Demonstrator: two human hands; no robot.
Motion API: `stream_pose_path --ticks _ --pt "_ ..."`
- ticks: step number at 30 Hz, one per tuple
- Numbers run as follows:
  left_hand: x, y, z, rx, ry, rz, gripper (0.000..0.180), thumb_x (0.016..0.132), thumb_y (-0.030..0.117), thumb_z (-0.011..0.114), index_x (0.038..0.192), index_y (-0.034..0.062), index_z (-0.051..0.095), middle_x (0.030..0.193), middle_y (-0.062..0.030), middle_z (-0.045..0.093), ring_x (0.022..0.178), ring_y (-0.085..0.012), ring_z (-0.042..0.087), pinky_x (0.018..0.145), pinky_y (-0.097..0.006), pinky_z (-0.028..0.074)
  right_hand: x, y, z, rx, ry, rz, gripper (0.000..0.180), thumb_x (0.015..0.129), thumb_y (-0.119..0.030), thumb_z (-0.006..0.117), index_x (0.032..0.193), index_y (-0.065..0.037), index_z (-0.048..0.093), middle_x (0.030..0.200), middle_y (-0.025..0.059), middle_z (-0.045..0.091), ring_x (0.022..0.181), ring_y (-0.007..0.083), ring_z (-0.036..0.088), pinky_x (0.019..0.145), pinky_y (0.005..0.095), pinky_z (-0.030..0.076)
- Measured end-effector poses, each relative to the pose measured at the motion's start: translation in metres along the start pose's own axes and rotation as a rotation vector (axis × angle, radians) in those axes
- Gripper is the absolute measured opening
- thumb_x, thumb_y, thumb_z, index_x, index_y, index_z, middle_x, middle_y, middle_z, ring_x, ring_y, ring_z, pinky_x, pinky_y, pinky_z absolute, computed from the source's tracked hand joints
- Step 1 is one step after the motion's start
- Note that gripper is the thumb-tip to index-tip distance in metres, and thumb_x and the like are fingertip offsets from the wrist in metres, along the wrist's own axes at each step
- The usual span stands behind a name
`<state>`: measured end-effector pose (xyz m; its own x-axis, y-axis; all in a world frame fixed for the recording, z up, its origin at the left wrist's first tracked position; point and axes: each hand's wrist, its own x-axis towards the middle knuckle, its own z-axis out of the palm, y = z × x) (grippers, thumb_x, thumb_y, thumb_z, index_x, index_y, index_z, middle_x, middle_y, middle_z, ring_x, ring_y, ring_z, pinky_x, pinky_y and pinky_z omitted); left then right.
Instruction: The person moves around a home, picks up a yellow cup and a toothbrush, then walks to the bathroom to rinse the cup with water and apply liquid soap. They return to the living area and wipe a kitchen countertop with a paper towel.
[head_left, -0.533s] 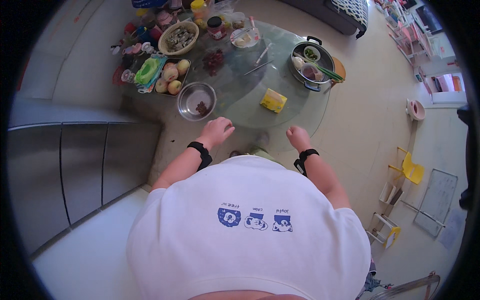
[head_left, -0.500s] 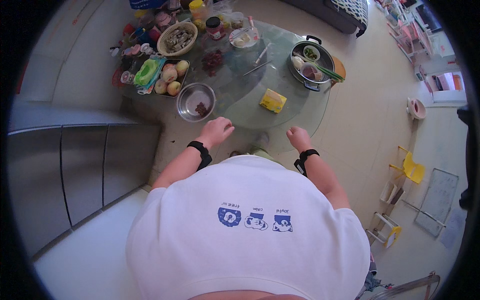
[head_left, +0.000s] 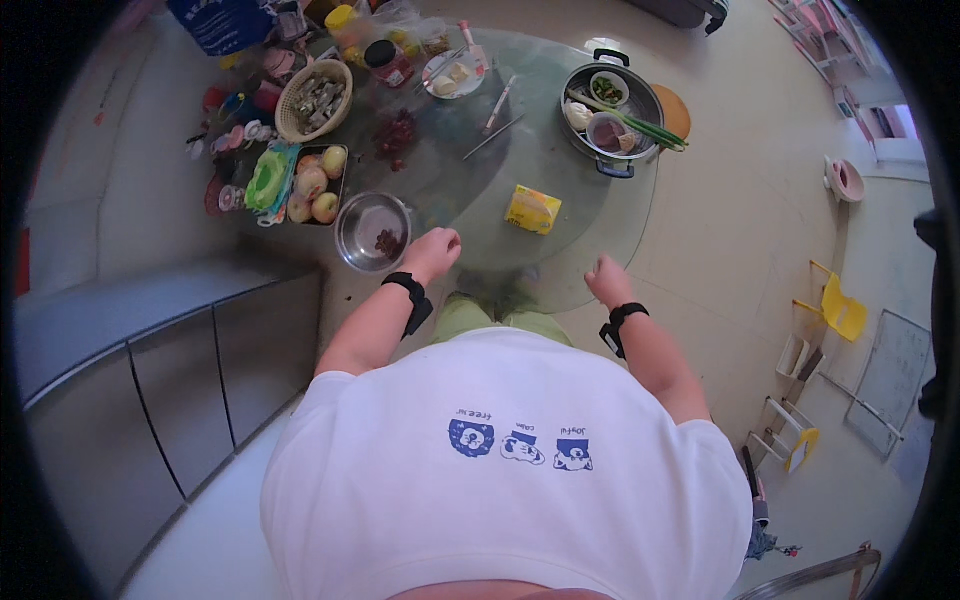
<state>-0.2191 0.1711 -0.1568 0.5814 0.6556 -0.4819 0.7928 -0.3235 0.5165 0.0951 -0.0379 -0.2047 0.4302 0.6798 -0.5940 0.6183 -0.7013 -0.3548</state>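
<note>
The left hand [head_left: 432, 252] was over the near edge of the round glass table [head_left: 560, 190], with the fingers curled in loosely. It was too small in the view to tell if something was pinched between them. Just beside this hand, on its left side, stood a steel bowl [head_left: 372, 231] with a few dark red pieces lying at its bottom. The hand was close to the bowl's rim, but I could not tell if it touched it.

The right hand [head_left: 606, 282] was closed into a loose fist at the near rim of the table, and nothing could be seen in it. Both wrists had a black band.

Between the two hands, and a little farther from the body, a small yellow carton [head_left: 533, 209] lay on the glass. Beyond the left hand a pile of dark red fruit [head_left: 397, 132] sat on the table, and to its far left a tray of apples [head_left: 313, 185] and a woven basket [head_left: 314, 100]. Well beyond the right hand stood a metal pot [head_left: 612, 108] holding small bowls and green chopsticks.
</note>
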Motion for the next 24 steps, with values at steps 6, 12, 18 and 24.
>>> stream_pose_path --ticks 6,12,18,24 --pt "0.065 -0.035 0.004 0.067 -0.047 -0.094 0.021 0.085 0.024 0.055 0.099 0.0114 0.065 0.105 -0.0112 0.065 0.098 -0.033 0.062 0.082 -0.043 0.05 -0.022 0.022 0.025 0.283 0.051 0.21 0.039 0.084 -0.01 0.054 0.121 0.0 0.048 0.102 0.0242 0.064 0.097 0.0408 0.061 0.083 0.0469 0.05" --pt "0.161 -0.074 0.017 0.098 -0.1 -0.169 0.023 0.085 0.021 0.054 0.104 0.0136 0.064 0.111 -0.0125 0.063 0.103 -0.0329 0.06 0.088 -0.045 0.049 -0.073 0.031 0.039 0.404 -0.064 0.405 0.039 0.09 -0.005 0.045 0.129 -0.007 0.044 0.089 0.0149 0.062 0.066 0.0246 0.062 0.06 0.0385 0.052" --pt "0.253 -0.095 0.038 0.16 -0.008 -0.143 0.034 0.087 0.02 0.054 0.119 0.0114 0.056 0.121 -0.0133 0.055 0.11 -0.0328 0.057 0.092 -0.044 0.048 -0.125 0.002 0.067 0.079 -0.008 0.383 0.026 0.092 -0.025 0.054 0.103 -0.002 0.06 0.085 0.0199 0.066 0.077 0.035 0.065 0.068 0.0438 0.05" --pt "0.303 -0.095 0.056 0.274 0.018 -0.2 0.037 0.089 0.022 0.055 0.124 0.0109 0.052 0.122 -0.0117 0.054 0.106 -0.0314 0.06 0.091 -0.044 0.049 -0.138 -0.037 0.052 -0.007 -0.142 0.512 0.046 0.094 -0.041 0.052 0.076 0.0 0.064 0.077 0.0231 0.064 0.075 0.0412 0.062 0.068 0.0476 0.048"
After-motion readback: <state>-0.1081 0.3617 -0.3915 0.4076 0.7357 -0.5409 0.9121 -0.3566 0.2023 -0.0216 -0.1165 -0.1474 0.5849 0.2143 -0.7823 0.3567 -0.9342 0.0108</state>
